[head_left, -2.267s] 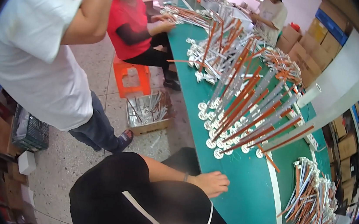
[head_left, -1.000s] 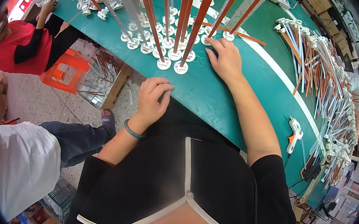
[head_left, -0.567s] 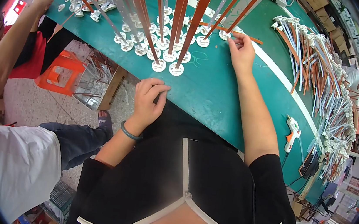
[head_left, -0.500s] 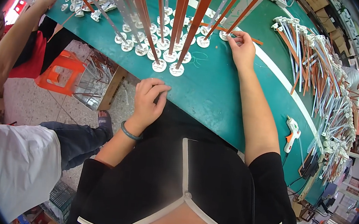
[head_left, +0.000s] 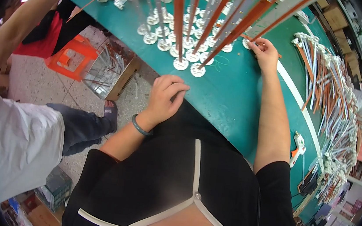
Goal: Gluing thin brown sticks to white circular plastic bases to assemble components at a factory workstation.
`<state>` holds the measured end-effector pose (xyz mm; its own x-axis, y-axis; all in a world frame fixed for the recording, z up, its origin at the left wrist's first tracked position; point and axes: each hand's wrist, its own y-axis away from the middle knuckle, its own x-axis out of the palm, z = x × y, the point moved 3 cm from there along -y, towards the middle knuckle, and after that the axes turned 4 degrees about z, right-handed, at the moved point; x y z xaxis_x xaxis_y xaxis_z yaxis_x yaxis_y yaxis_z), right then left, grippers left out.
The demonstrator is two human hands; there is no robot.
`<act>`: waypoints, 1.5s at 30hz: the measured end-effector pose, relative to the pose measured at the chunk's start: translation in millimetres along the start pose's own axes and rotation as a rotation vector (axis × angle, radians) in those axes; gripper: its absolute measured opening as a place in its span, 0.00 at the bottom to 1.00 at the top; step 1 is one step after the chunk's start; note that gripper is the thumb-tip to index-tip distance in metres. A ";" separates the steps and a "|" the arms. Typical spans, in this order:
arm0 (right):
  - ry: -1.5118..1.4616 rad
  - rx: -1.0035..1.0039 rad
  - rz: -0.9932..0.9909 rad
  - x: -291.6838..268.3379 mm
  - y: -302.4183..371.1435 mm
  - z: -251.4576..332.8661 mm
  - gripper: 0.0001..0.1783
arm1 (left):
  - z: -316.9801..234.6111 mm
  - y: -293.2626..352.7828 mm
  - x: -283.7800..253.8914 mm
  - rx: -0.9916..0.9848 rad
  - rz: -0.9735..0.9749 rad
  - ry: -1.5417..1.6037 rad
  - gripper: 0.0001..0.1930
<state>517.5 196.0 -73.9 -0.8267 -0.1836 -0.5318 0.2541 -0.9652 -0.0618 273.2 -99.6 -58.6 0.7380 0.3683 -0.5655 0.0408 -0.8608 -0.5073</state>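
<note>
Several long flat strips, some brown [head_left: 216, 30] and some silver [head_left: 195, 8], stand upright on round white bases [head_left: 198, 70] grouped on the green table. At the right side of the group, my right hand [head_left: 265, 55] reaches forward, its thumb and fingers pinched at the edge of one white base [head_left: 246, 44]. A brown strip stub shows beside that hand. My left hand [head_left: 165, 96] rests at the near table edge, with loosely bent fingers apart and nothing in them. It lies nearest to the front bases without touching them.
On the right lies a long pile of strips with white ends [head_left: 331, 111], beside a white glue gun [head_left: 298, 149]. To the left, a co-worker's arm [head_left: 27, 19] reaches over the table's far left. Below stand an orange stool [head_left: 70, 57] and a cardboard box [head_left: 124, 79].
The whole view has shifted, so the table and both hands appear farther right. My right hand stays at the white base; my left hand keeps its loose pose at the edge.
</note>
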 end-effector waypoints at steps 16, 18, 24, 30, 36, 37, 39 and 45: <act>-0.160 -0.154 -0.084 5.9 40.8 9.7 0.16 | 82.8 -33.3 -56.8 -0.078 -0.244 -0.549 0.18; -0.145 -0.165 -0.076 5.5 40.6 7.6 0.15 | 84.9 -32.6 -55.4 -0.088 -0.257 -0.547 0.19; -0.095 -0.157 -0.060 7.0 42.1 7.1 0.15 | 86.2 -31.1 -53.0 -0.108 -0.229 -0.569 0.21; -0.097 -0.174 -0.085 7.8 44.0 12.2 0.13 | 86.3 -31.2 -53.0 -0.107 -0.218 -0.573 0.21; -0.097 -0.166 -0.067 7.0 44.1 8.8 0.14 | 99.2 -37.1 -66.3 -0.208 -0.383 -0.416 0.18; -0.098 -0.170 -0.060 7.6 44.0 9.2 0.14 | 103.1 -42.4 -69.5 -0.222 -0.401 -0.443 0.18; -0.099 -0.175 -0.066 8.1 44.1 10.2 0.13 | 109.1 -49.1 -71.2 -0.232 -0.384 -0.460 0.18; -0.095 -0.196 -0.073 8.0 45.2 12.8 0.13 | 117.2 -53.2 -67.4 -0.251 -0.355 -0.454 0.18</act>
<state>516.0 148.5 -70.1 -0.8877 -0.1399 -0.4386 0.2766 -0.9236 -0.2653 142.3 -37.4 -69.7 0.2928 0.7116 -0.6386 0.4281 -0.6948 -0.5780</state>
